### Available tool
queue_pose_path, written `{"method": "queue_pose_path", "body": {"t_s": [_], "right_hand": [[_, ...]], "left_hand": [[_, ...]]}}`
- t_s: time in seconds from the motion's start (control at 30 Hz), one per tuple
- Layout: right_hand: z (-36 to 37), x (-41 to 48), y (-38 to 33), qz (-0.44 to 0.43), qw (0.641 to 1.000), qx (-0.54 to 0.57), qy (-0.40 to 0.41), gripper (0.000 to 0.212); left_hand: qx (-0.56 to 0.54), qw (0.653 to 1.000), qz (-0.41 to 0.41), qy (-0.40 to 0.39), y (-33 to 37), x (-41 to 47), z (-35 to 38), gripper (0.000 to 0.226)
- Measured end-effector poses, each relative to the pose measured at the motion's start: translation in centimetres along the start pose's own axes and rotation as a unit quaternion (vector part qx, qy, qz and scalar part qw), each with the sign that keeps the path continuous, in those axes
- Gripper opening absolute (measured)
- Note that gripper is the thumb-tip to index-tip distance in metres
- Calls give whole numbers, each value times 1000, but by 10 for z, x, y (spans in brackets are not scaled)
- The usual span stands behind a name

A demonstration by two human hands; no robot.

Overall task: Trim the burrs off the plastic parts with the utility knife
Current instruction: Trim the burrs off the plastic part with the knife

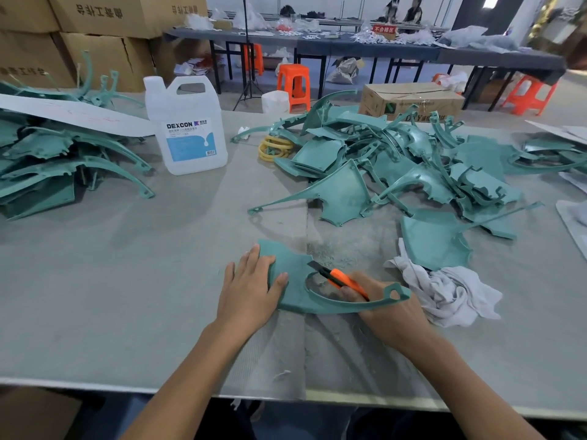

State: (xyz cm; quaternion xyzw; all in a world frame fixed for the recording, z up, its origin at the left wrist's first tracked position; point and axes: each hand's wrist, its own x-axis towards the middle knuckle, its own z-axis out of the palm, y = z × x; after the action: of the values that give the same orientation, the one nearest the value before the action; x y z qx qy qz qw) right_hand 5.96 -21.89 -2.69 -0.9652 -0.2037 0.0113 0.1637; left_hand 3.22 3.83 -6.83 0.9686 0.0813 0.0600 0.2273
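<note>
A teal plastic part (pixel 295 281) with a curved arm lies flat on the grey table, near the front middle. My left hand (pixel 251 284) presses down on its left side with straight fingers. My right hand (pixel 387 303) grips an orange utility knife (pixel 344 279). The knife's blade tip touches the part's inner curved edge. The part's thin arm crosses over my right hand and hides some of its fingers.
A big heap of teal parts (pixel 413 166) fills the right half of the table, and a stack of them (pixel 57 163) sits at the left. A clear DEXCON jug (pixel 187 128), yellow rings (pixel 274 147) and a white rag (pixel 444 293) lie nearby. Plastic shavings (pixel 333 249) dust the table.
</note>
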Motion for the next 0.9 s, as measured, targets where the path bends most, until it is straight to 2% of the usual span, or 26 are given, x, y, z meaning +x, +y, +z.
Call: {"method": "queue_pose_path", "body": {"t_s": [0.4,0.6,0.7,0.8,0.9], "right_hand": [[-3,1,-1,-17,1000,-5,-17,28],[-3,3,8,-22,1000,-15,-15,26],[-8,3,9,-63,996,14,-55,20],[-17,4,6,-94,992,-15,-84,31],[-24,8,7,-118,987,-8,-109,32]], "left_hand": [[-9,1000,0,1,0,-1,0,52],[3,1000,6,-24,0,1,-4,54],[18,998,26,-55,-4,7,-11,57],[16,997,37,-69,-5,11,-15,58],[17,997,37,-67,-5,10,-14,58]]}}
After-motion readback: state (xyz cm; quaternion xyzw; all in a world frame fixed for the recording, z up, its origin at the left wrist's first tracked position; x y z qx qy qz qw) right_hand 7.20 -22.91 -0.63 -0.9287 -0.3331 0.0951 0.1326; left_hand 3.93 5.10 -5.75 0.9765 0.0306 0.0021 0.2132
